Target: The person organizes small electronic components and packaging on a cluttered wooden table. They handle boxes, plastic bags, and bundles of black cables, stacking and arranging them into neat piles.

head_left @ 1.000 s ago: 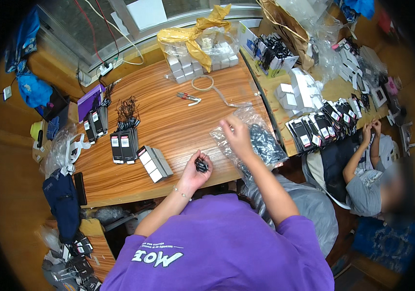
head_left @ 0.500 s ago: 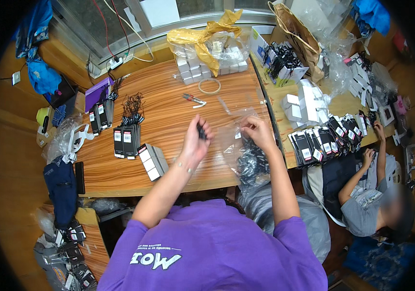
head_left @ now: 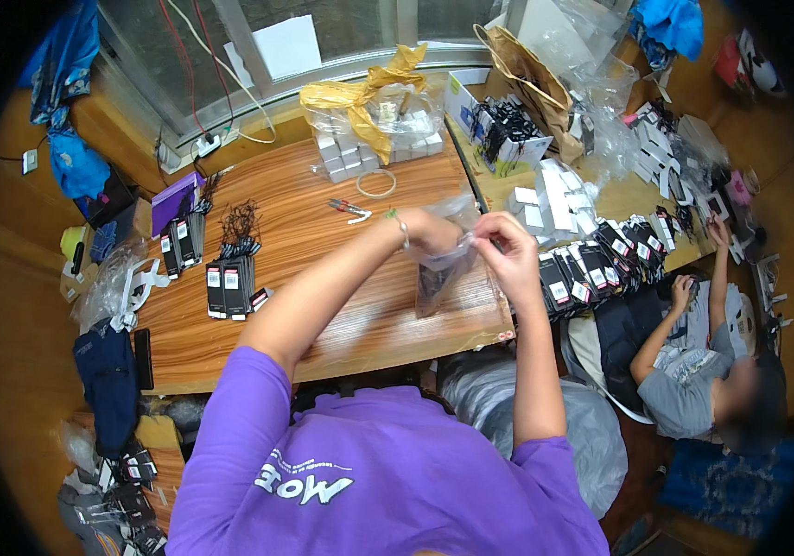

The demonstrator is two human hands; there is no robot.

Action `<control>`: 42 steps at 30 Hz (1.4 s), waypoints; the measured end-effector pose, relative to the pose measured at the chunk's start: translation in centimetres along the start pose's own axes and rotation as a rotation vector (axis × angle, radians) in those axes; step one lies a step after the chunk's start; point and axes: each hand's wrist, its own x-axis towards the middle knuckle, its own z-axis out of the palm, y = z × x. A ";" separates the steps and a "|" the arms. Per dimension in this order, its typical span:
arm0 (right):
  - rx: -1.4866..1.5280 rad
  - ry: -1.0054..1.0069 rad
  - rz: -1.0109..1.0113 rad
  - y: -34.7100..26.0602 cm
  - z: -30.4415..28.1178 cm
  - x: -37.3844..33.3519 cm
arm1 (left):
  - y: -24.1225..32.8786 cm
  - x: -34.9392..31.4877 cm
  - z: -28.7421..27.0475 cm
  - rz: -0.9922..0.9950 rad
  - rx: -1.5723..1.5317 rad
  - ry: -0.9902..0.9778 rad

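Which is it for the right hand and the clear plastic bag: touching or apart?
Touching. The head view shows the right hand pinching the clear plastic bag by its upper edge, with no gap between them.

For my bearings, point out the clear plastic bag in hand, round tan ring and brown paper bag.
Clear plastic bag [head_left: 434, 284], head view: its lower body.
Round tan ring [head_left: 375, 196], head view: its near rim.
Brown paper bag [head_left: 541, 89], head view: its side.

The left forearm [head_left: 336, 285] slants up and rightward to the left hand [head_left: 427, 233], its fingers pointing right (their tips hidden). The right forearm [head_left: 535, 366] rises almost upright; the right hand [head_left: 514, 257], close beside, bends leftward, thumb and forefinger pinched.
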 end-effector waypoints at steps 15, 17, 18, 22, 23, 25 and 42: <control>-0.522 -0.026 -0.087 6.7 7.2 -3.0 | 0.5 -27.9 11.1 -0.291 -0.831 1.131; -0.788 -0.257 0.010 10.8 8.8 -5.3 | -1.3 -29.8 15.3 -0.290 -1.068 1.183; -0.839 -0.293 0.076 12.8 9.0 -6.7 | -1.9 -30.8 16.7 -0.312 -1.000 1.188; -0.937 -0.250 0.253 14.0 8.7 -10.0 | -2.4 -35.9 19.3 -0.426 -0.892 1.129; -0.970 -0.247 0.283 13.6 8.7 -10.2 | -2.8 -37.3 20.1 -0.443 -0.900 1.120; -0.950 -0.154 0.143 13.6 8.5 -10.3 | -4.6 -39.5 22.3 -0.420 -0.899 1.097; -0.277 -0.305 0.177 -6.4 42.7 -10.2 | -22.9 -44.8 26.1 -0.164 -0.704 1.015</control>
